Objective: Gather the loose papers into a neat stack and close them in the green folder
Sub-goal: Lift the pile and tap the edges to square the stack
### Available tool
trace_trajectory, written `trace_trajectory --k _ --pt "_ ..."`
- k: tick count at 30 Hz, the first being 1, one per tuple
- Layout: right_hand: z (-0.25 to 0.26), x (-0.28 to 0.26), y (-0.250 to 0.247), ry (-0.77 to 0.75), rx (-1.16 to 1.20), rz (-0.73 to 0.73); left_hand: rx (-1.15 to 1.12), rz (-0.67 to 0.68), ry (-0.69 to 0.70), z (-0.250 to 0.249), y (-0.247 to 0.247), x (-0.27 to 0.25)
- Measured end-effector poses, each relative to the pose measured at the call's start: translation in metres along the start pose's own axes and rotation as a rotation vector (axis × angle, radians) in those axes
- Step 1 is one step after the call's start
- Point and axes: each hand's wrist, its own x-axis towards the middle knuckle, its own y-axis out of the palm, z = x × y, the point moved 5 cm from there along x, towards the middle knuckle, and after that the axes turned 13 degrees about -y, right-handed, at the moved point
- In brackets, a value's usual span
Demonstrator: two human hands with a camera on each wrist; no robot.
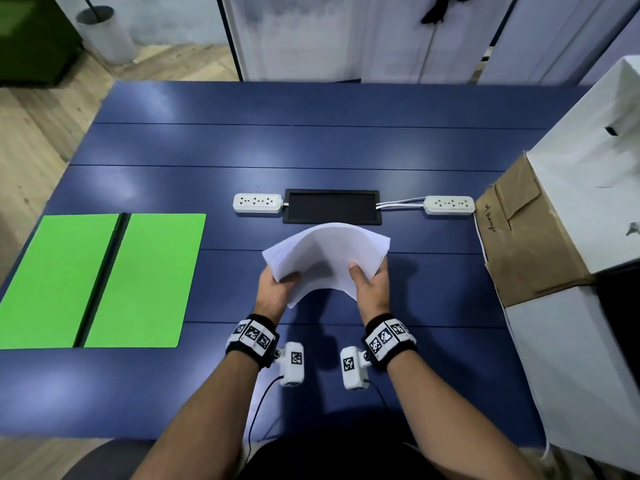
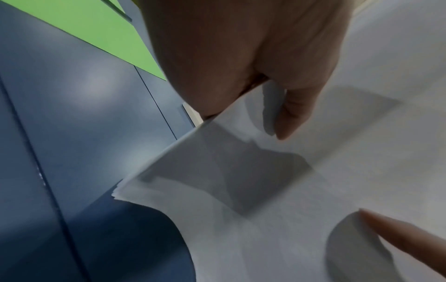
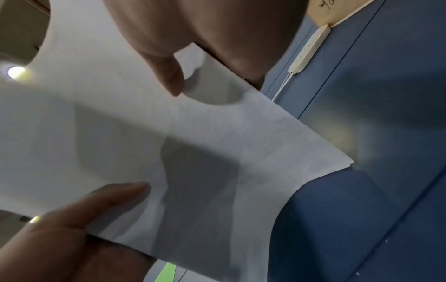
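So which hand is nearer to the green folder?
Left. The left hand grips the papers on the side toward the folder; the right hand grips their far side.

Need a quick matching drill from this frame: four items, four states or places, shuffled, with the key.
Items
1. papers
2. green folder
3. power strip
4. cardboard box

States or places
A. lies open and flat at the left of the table
B. stands at the table's right edge, brown flaps showing
C. bowed upward, gripped by the left hand and right hand
D. white, lying left of the black panel

Pairs: 1-C, 2-A, 3-D, 4-B
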Motion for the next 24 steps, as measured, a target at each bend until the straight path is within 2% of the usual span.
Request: trace_trajectory --k 5,11,16,21,24 --pt "0.001 0.008 -0.005 0.015 0.017 0.044 -0.018 0.007 -0.023 -0.002 0.0 0.003" --pt "0.012 0.012 -0.017 -0.002 0.086 0.087 -0.104 -0.001 0.058 -0.022 -0.007 0.004" --pt "0.016 0.017 -0.007 0.017 0.048 0.161 -0.08 0.015 0.063 -0.031 0.0 0.006" --pt "0.023 0.018 -0.004 0.013 0.027 0.189 -0.055 0.038 0.043 -0.03 0.002 0.007" --pt "0.027 0.018 -0.008 0.016 0.061 0.151 -0.065 0.048 0.05 -0.032 0.001 0.005"
